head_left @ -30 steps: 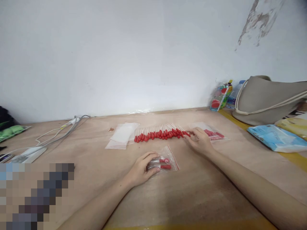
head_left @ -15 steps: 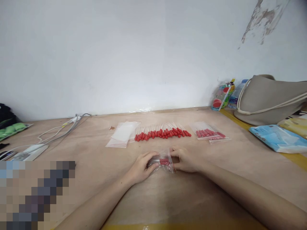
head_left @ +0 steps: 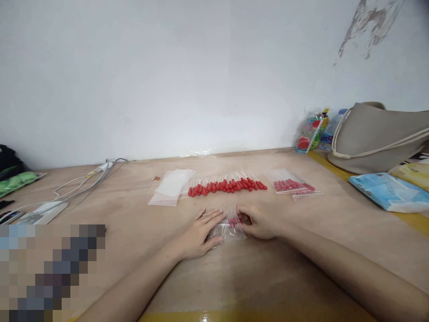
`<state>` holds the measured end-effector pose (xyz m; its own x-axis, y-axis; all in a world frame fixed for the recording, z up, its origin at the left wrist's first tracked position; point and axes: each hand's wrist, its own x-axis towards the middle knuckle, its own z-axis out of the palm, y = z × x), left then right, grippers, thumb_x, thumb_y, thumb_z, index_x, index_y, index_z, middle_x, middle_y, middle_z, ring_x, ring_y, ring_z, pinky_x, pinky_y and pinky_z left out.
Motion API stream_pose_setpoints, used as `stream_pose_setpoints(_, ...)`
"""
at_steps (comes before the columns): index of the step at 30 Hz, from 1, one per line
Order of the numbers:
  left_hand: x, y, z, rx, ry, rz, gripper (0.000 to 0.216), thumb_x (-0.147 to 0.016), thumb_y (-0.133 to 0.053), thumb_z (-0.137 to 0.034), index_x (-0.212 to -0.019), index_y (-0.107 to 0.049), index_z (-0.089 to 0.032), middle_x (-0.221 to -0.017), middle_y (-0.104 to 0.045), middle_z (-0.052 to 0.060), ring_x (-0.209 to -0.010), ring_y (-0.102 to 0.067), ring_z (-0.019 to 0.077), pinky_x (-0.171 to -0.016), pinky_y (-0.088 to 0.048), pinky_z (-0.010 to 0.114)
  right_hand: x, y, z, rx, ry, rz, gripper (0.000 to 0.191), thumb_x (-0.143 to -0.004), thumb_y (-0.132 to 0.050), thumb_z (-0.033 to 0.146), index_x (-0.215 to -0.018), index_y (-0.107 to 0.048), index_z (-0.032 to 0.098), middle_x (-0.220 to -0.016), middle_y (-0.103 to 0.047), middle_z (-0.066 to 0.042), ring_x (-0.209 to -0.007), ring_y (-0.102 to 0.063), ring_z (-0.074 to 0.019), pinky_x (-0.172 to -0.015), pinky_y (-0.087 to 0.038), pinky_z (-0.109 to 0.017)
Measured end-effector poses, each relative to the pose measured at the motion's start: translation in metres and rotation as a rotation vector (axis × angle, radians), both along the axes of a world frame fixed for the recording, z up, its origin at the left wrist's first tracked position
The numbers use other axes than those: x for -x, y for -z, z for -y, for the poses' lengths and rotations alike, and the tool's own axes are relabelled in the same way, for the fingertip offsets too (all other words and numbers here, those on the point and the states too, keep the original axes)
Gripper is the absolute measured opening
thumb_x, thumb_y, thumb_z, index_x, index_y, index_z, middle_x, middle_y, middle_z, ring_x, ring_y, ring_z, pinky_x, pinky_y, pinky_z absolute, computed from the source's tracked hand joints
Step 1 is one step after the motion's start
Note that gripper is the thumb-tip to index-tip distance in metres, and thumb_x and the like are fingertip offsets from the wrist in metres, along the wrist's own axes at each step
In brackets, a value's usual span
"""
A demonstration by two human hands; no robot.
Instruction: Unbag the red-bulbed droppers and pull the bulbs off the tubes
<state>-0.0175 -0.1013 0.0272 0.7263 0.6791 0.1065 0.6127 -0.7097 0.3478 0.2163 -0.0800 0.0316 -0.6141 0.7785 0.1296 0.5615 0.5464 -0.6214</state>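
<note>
A clear zip bag [head_left: 225, 233] lies on the table in front of me, with red-tipped sticks [head_left: 234, 222] partly inside it. My left hand [head_left: 205, 230] rests flat over the bag's left part, its fingers stretched out. At the bag's right end, my right hand [head_left: 258, 221] has its fingertips pinched on the mouth edge beside the red tips. Whether the fingers also touch the sticks is hidden. Beyond my hands, several more red-tipped sticks [head_left: 228, 184] lie side by side in a row.
Flat bags [head_left: 170, 185] lie left of the row, and filled bags [head_left: 290, 185] lie right of it. Further right are a blue packet [head_left: 389, 192], a grey bag [head_left: 382, 138] and bottles [head_left: 311, 132]. Cables [head_left: 87, 185] run along the left.
My left hand has flattened out over the bag from a curled grip. The right fingers have closed in at its mouth. The sticks' red tips now show less, and the bag lies flatter.
</note>
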Motion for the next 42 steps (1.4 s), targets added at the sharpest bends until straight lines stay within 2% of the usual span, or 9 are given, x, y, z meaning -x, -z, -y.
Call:
stream_pose_setpoints(3, 0.0, -0.001, 0.001, -0.015, -0.007, -0.031, 0.057, -0.087, -0.04, -0.044, -0.138, -0.021, -0.026, -0.142, -0.028, 0.006, -0.132, -0.023, 0.0216, -0.109, -0.013, 0.049, -0.001, -0.001, -0.001, -0.003, -0.024, 0.034, 0.014, -0.064, -0.062, 0.022, -0.07, -0.051, 0.017, -0.067, -0.055, 0.002, -0.057, -0.043, -0.0088, -0.051, -0.032, -0.02)
stream_pose_setpoints(9, 0.0, 0.0, 0.002, -0.027, -0.031, -0.079, 0.059, -0.087, -0.037, -0.047, -0.139, -0.016, -0.027, -0.144, -0.023, 0.004, -0.134, -0.017, 0.0226, -0.109, -0.01, 0.05, -0.008, 0.0, -0.005, 0.171, -0.002, -0.063, 0.012, -0.059, -0.059, 0.013, -0.069, -0.053, 0.016, -0.06, -0.051, 0.005, -0.053, -0.044, -0.0075, -0.047, -0.033, -0.019)
stream_pose_setpoints(17, 0.001, -0.001, 0.004, -0.022, -0.059, -0.133, 0.058, -0.089, -0.031, -0.048, -0.139, -0.008, -0.032, -0.146, -0.014, 0.004, -0.135, -0.009, 0.0246, -0.107, -0.007, 0.053, -0.028, 0.005, -0.025, 0.643, 0.017, -0.496, 0.034, -0.057, -0.074, 0.029, -0.081, -0.055, 0.015, -0.067, -0.059, 0.003, -0.06, -0.053, -0.0082, -0.057, -0.042, -0.022)
stream_pose_setpoints(22, 0.004, 0.002, 0.004, -0.064, -0.06, -0.175, 0.059, -0.086, -0.034, -0.053, -0.138, -0.015, -0.033, -0.147, -0.006, 0.006, -0.135, -0.004, 0.0278, -0.105, -0.002, 0.056, -0.046, -0.003, -0.037, 0.744, 0.174, -0.566, 0.038, -0.059, -0.074, 0.039, -0.083, -0.059, 0.015, -0.07, -0.064, 0.0, -0.056, -0.055, -0.0075, -0.056, -0.043, -0.023)
stream_pose_setpoints(28, 0.006, 0.003, 0.005, -0.034, -0.096, -0.19, 0.066, -0.084, -0.032, -0.057, -0.139, -0.008, -0.029, -0.147, -0.003, 0.007, -0.135, -0.001, 0.0282, -0.105, 0.001, 0.056, -0.101, -0.042, -0.053, 0.5, 0.354, -0.586, 0.035, -0.062, -0.072, 0.038, -0.089, -0.062, 0.018, -0.084, -0.068, -0.005, -0.069, -0.063, -0.0134, -0.061, -0.049, -0.025)
stream_pose_setpoints(30, 0.006, 0.002, 0.005, 0.001, -0.105, -0.187, 0.066, -0.085, -0.032, -0.057, -0.139, -0.008, -0.028, -0.147, -0.004, 0.007, -0.135, -0.001, 0.0274, -0.105, 0.002, 0.056, -0.112, -0.046, -0.06, 0.29, 0.484, -0.704, 0.036, -0.061, -0.073, 0.038, -0.088, -0.061, 0.018, -0.084, -0.068, -0.006, -0.071, -0.064, -0.0153, -0.063, -0.051, -0.028)
stream_pose_setpoints(35, 0.004, 0.006, -0.001, 0.075, -0.244, 0.009, 0.047, -0.091, -0.027, -0.045, -0.135, -0.029, -0.03, -0.143, -0.028, 0.004, -0.133, -0.018, 0.0229, -0.108, -0.007, 0.054, -0.103, -0.012, -0.076, -0.333, 0.654, -0.664, 0.022, -0.074, -0.061, 0.035, -0.089, -0.062, 0.019, -0.091, -0.068, -0.006, -0.085, -0.063, -0.0191, -0.077, -0.051, -0.035)
stream_pose_setpoints(39, 0.002, 0.013, -0.01, -0.059, -0.314, 0.308, 0.035, -0.088, -0.041, -0.037, -0.118, -0.053, -0.023, -0.126, -0.051, 0.007, -0.122, -0.041, 0.0207, -0.104, -0.031, 0.044, -0.088, 0.026, -0.085, -0.648, 0.54, -0.317, 0.019, -0.082, -0.049, 0.028, -0.091, -0.064, 0.021, -0.093, -0.067, -0.006, -0.087, -0.062, -0.0197, -0.08, -0.05, -0.036)
stream_pose_setpoints(42, -0.001, 0.012, -0.015, -0.135, -0.163, 0.363, 0.031, -0.088, -0.042, -0.028, -0.114, -0.056, -0.021, -0.12, -0.056, 0.007, -0.122, -0.04, 0.02, -0.103, -0.034, 0.041, -0.084, 0.04, -0.09, -0.733, 0.392, -0.185, 0.022, -0.084, -0.045, 0.023, -0.094, -0.064, 0.02, -0.095, -0.067, -0.007, -0.09, -0.061, -0.0198, -0.082, -0.049, -0.036)
